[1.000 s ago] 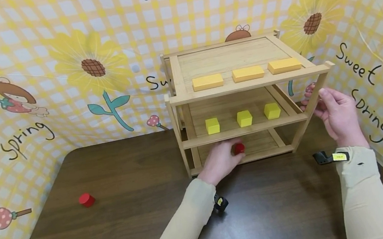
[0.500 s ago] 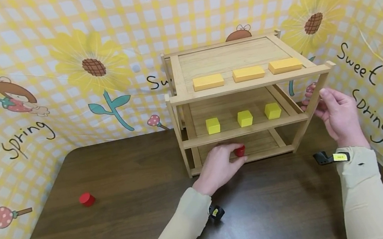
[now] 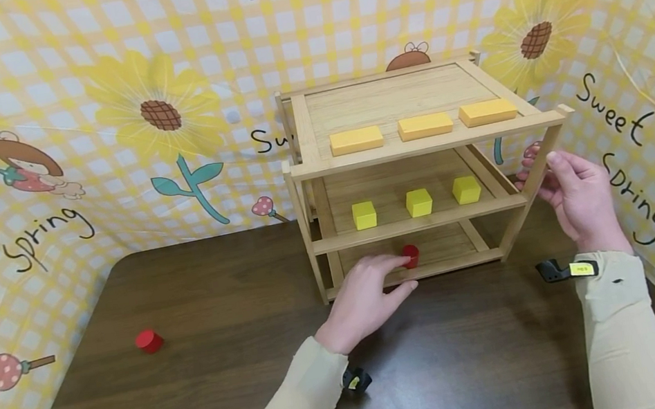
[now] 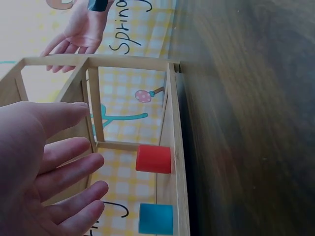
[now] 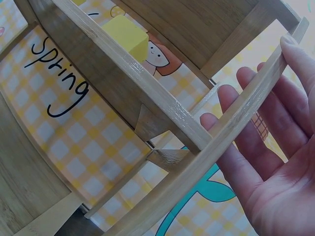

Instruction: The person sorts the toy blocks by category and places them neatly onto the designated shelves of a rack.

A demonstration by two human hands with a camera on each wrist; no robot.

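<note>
Red cylinder (image 3: pixel 412 255) stands near the front edge on the bottom tier of a three-tier wooden shelf rack (image 3: pixel 419 226). My left hand (image 3: pixel 366 300) is just in front of it, fingers extended and apart; in the left wrist view a gap separates them from the cylinder. A blue block (image 4: pixel 156 219) sits beside the cylinder there, hidden behind my hand in the head view. My right hand (image 3: pixel 581 200) holds the rack's right front post (image 5: pixel 246 110), thumb on the near side and fingers reaching behind it.
Three yellow cubes (image 3: pixel 418 203) line the middle tier, and three orange-yellow rectangular blocks (image 3: pixel 425 126) line the top one. Another red cylinder (image 3: pixel 148 341) lies on the dark wooden table (image 3: pixel 208 291) at the left. A checked cloth (image 3: pixel 187 56) surrounds the table's back and sides.
My left hand has let go of the red cylinder on the bottom tier and drawn back toward the lower left, fingers spreading. My right hand stays at the post.
</note>
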